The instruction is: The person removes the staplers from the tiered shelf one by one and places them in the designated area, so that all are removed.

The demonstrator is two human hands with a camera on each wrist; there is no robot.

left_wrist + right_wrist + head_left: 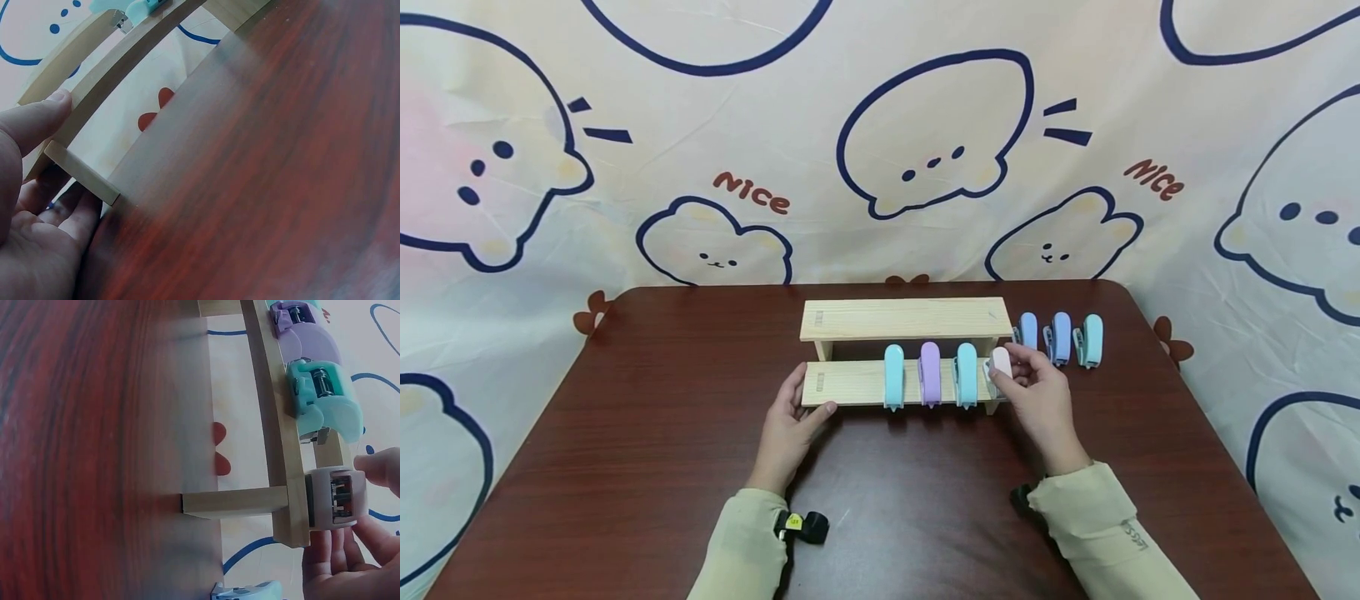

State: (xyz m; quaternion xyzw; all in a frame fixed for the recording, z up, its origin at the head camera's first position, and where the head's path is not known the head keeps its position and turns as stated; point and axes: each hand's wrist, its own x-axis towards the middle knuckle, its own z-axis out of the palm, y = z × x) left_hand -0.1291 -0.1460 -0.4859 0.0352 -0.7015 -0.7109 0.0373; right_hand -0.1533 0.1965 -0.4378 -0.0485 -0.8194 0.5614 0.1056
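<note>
A two-step wooden stand [846, 385] has several small staplers along its lower step. My left hand [786, 429] grips that step's left end, the thumb at the front edge and the other fingers around the end by the leg [81, 172]. At the step's right end my right hand [1041, 404] pinches a white stapler [325, 497] between thumb and fingers, its base right at the board. To its left stand a teal stapler [966, 375], a purple stapler [930, 372] and a light blue stapler [893, 377], all pointing toward me.
Right of the stand, a blue stapler [1028, 330], another blue stapler [1060, 337] and a teal stapler [1091, 342] stand in a row on the dark brown table [647, 467]. Behind the stand's upper step [910, 317] hangs a cartoon-printed cloth [820, 125].
</note>
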